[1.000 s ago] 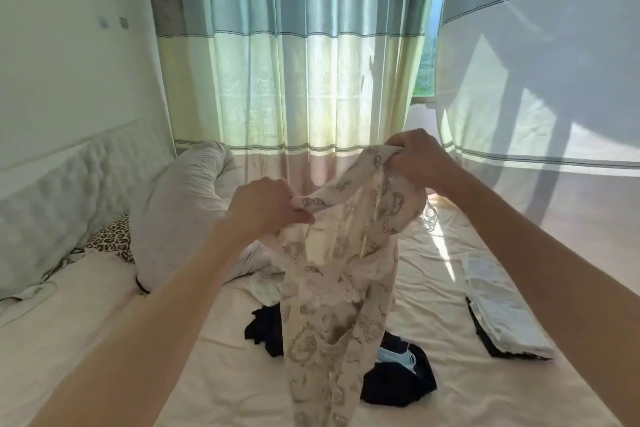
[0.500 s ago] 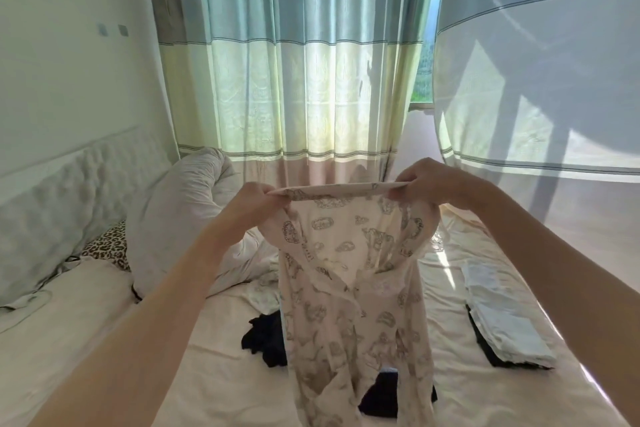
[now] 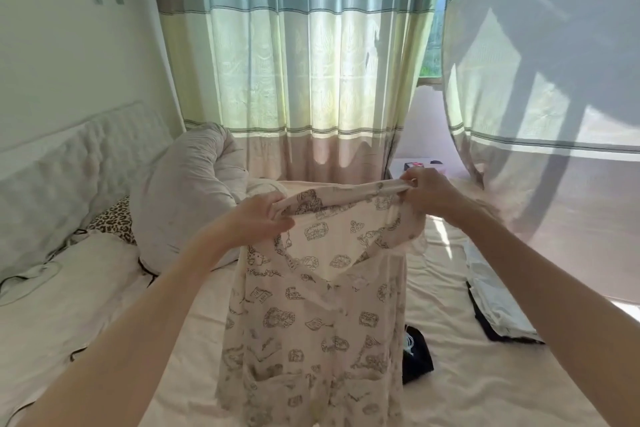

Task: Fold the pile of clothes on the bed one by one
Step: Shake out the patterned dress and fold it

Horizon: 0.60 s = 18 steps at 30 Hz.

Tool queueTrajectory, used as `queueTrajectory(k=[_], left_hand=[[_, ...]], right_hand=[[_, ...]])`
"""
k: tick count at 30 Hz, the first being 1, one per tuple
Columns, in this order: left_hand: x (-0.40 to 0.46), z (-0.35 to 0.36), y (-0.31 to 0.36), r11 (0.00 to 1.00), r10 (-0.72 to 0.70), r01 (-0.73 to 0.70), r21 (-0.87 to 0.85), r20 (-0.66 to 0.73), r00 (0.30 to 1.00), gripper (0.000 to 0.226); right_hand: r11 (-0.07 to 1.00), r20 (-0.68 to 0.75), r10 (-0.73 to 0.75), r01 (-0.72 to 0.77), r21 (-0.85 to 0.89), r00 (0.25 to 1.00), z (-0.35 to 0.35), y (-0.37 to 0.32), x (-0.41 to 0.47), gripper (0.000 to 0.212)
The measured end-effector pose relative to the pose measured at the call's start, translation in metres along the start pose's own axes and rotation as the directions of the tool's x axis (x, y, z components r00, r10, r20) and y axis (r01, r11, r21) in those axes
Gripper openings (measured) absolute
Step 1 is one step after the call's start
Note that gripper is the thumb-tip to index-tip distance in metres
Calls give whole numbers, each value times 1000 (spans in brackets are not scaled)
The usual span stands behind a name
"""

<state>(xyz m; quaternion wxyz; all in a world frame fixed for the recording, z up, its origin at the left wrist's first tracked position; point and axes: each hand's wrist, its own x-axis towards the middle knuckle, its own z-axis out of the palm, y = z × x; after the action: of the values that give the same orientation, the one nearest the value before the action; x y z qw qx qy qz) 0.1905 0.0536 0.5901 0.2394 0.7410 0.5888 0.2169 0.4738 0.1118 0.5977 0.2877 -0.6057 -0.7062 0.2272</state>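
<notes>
Far L of the grip: padded headboard (image 3: pixel 69 163) along the wall, white pillow (image 3: pixel 65 288) below it, leopard-print cushion (image 3: pixel 116 222) just behind that. Closer in, a big grey bolster pillow (image 3: pixel 187 198) sits just L of and behind the L hand.

L hand (image 3: pixel 258 224): fingers + thumb curled, pinching the L end of the top edge of a cream printed garment (image 3: pixel 318 305). Garment is held up off the bed (image 3: pixel 467 374), top edge pulled roughly level btwn both hands, rest hanging straight down below the grip and out of the bottom of the view. Print = small grey sketchy motifs.

R hand (image 3: pixel 429 192): also curled round the R end of that same edge, slightly higher than the L.

Below + R of the grip, a dark garment (image 3: pixel 417 354) lies on the sheet, partly hidden behind the hanging cloth. Further R, a stack of folded clothes (image 3: pixel 498 305), pale on top, dark underneath. Behind the grip: striped curtains (image 3: pixel 294 62), sunlit.
</notes>
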Motion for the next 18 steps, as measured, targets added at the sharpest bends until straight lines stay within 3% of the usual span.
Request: queueTrajectory(k=[2,6,8,11,15,16,18], left_hand=[[-4,1,1,999,-30,33,-36,87,996,22],[-20,-1,3,940,-30,102,-324,218,975,30],[-29,-3,6,856,3,132,-499,261,965,34],[-36,-9,7,639,47,187,-746,280,959,59],[-38,-19,-1,440,75,167,-882,222,972,27],[-39,-21,-3,449,58,158,-879,205,977,15],[-40,-25,-7,514,56,127,-848,181,982,23]], right_hand=[[999,-60,-41,40,-26,997,5,4,-1,20],[991,-93,-18,30,127,996,11,12,-4,19],[968,-46,21,-9,252,999,11,14,-7,14],[892,68,8,-38,451,998,10,17,-16,13],[887,129,-68,1,461,989,6,16,-27,30],[906,133,-92,28,423,987,6,15,-28,29],[936,139,-154,99,338,978,5,10,-32,23]])
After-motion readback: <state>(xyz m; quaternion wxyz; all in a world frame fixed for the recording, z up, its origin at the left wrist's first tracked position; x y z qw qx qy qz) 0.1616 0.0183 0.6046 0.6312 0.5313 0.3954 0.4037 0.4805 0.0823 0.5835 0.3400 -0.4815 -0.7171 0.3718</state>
